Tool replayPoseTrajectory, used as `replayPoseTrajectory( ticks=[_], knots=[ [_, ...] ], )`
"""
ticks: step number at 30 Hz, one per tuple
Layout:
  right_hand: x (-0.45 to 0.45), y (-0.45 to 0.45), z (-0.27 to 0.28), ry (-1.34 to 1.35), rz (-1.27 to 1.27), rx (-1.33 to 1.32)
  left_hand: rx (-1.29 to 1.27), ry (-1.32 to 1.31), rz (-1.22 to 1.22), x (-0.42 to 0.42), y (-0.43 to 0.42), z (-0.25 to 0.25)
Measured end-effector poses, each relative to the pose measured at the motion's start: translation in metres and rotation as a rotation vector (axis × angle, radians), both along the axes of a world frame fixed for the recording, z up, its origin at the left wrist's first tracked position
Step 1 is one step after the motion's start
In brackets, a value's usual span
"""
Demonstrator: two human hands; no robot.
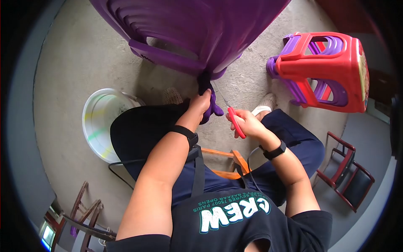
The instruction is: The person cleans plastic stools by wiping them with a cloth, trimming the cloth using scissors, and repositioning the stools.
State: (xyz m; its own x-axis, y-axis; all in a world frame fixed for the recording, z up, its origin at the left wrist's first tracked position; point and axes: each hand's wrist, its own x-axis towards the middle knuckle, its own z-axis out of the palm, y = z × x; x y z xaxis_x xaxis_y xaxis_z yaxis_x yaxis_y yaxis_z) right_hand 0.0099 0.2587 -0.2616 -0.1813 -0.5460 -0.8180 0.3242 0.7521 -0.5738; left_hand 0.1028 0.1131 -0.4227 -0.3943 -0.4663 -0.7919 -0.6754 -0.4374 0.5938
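Note:
My left hand is closed around a dark purple cloth that hangs beside the lower edge of a large purple plastic piece. A black part of the bundle touches that edge. To the right, my right hand grips the red handles of a pair of scissors. The thin metal blades point up and left toward the cloth, and their tips lie near the purple edge. Whether the blades touch the cloth cannot be made out.
A white bucket stands left of my legs. Stacked red and purple stools lie on their side at upper right. A wooden stool is beneath me. Dark chairs stand at right, with wooden frames at lower left.

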Motion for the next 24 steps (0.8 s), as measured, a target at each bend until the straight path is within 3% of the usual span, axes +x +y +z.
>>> replayPoseTrajectory(
  ticks=[11, 24],
  knots=[
    [-0.004, -0.04, -0.061, -0.153, -0.178, 0.076, 0.059, 0.095, 0.095, 0.001, -0.003, -0.017],
    [0.023, -0.049, -0.044, -0.034, -0.286, 0.004, 0.139, 0.153, 0.138, -0.009, -0.01, 0.071]
  ],
)
